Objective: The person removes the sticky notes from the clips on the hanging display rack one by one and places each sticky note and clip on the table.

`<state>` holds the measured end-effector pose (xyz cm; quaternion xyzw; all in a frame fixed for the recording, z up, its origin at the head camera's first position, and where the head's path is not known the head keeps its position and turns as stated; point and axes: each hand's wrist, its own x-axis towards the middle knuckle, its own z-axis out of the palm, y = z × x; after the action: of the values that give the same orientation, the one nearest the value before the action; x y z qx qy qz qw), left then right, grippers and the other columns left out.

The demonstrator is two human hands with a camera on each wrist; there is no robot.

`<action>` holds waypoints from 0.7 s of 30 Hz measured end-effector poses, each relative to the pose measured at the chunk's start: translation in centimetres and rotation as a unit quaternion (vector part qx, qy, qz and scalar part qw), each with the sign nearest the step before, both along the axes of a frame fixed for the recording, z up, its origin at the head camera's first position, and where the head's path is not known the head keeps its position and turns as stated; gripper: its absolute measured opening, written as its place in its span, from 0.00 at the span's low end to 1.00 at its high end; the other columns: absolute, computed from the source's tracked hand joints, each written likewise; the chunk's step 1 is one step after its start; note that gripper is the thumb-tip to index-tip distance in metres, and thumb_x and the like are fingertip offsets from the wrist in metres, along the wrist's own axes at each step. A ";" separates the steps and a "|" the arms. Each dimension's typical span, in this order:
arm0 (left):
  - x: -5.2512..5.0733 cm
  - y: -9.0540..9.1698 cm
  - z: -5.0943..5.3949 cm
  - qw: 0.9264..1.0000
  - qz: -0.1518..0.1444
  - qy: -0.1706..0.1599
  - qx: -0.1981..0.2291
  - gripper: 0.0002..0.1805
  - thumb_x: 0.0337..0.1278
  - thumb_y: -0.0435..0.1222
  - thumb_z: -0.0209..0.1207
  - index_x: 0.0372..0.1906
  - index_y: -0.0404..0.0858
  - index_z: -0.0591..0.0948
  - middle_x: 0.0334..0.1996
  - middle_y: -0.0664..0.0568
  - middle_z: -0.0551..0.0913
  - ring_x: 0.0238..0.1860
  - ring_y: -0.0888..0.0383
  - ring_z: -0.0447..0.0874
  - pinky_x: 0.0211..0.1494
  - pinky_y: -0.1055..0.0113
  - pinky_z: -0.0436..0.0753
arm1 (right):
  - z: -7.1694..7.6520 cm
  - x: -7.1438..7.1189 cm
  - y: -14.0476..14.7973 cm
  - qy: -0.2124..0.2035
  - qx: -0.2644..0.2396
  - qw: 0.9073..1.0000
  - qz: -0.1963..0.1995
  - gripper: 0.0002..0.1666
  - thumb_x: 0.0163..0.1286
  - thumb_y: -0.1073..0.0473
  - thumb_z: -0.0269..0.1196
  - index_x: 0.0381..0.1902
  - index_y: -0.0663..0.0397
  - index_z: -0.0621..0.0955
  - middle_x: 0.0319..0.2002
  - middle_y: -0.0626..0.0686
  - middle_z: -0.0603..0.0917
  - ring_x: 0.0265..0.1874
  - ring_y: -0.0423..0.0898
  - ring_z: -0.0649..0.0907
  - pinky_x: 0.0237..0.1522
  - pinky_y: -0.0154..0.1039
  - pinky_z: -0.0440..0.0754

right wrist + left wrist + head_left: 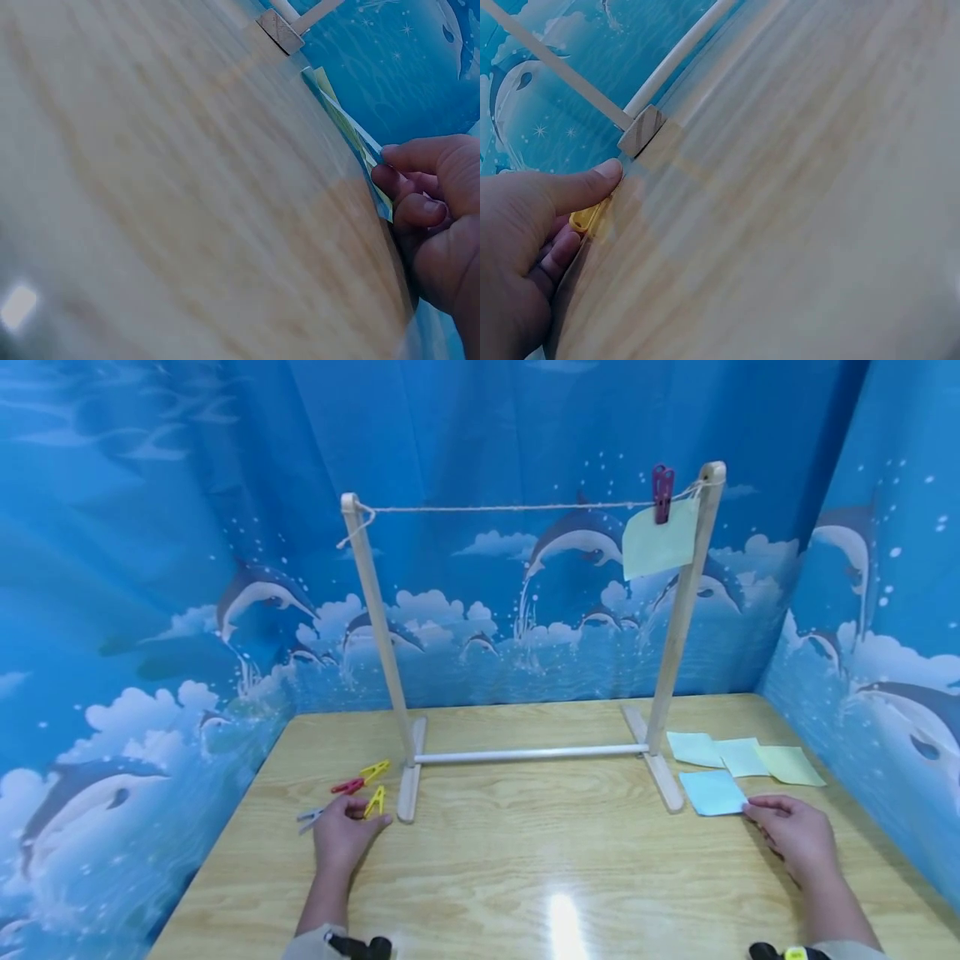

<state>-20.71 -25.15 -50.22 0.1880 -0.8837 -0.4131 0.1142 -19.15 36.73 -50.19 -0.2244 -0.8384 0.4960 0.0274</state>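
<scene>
My left hand is at the left of the table with thumb and fingers about a yellow clothespin; the left wrist view shows that clothespin between them. Beside it lie a red clothespin, a second yellow one and a grey one, partly behind the hand. At the right, my right hand pinches the near corner of a blue paper note. In the right wrist view the note appears edge-on, slightly raised at the fingertips.
A wooden stand carries a string between two posts. At its right end a maroon clothespin holds a pale green note. Several more notes lie behind the blue one. Dolphin-print curtains surround the table.
</scene>
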 end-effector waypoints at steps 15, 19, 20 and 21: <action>0.3 0.6 1.1 0.995 0.012 0.051 0.085 0.33 0.37 0.33 0.77 0.54 0.34 0.78 0.47 0.41 0.79 0.47 0.48 0.78 0.48 0.61 0.82 | 0.2 1.0 0.1 0.089 -0.104 0.991 0.003 0.11 0.64 0.51 0.69 0.41 0.46 0.84 0.28 0.35 0.83 0.23 0.37 0.79 0.23 0.31 0.81; 0.6 1.1 2.1 0.989 -0.004 0.067 0.129 0.36 0.36 0.30 0.76 0.58 0.34 0.76 0.51 0.41 0.78 0.51 0.48 0.77 0.46 0.72 0.81 | 0.6 1.7 0.2 0.154 -0.174 0.973 0.016 0.08 0.63 0.59 0.70 0.41 0.44 0.86 0.31 0.37 0.83 0.26 0.37 0.80 0.26 0.29 0.81; 0.7 1.3 2.3 0.988 -0.008 0.070 0.140 0.36 0.36 0.29 0.76 0.58 0.34 0.76 0.52 0.40 0.78 0.51 0.48 0.77 0.45 0.74 0.81 | 0.8 1.8 0.1 0.170 -0.187 0.967 0.018 0.09 0.63 0.61 0.70 0.42 0.44 0.86 0.32 0.38 0.83 0.27 0.37 0.80 0.26 0.29 0.81; 0.8 1.4 2.6 0.986 -0.012 0.071 0.150 0.36 0.37 0.28 0.76 0.58 0.34 0.76 0.53 0.39 0.78 0.52 0.48 0.77 0.45 0.76 0.80 | 1.0 1.9 0.1 0.184 -0.198 0.963 0.019 0.10 0.63 0.62 0.69 0.42 0.44 0.86 0.33 0.37 0.84 0.27 0.36 0.80 0.27 0.28 0.81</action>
<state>-19.90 -23.73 -47.59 0.1627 -0.8033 -0.5549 0.1426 -17.28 36.80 -49.19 -0.1143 -0.7081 0.6850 0.1272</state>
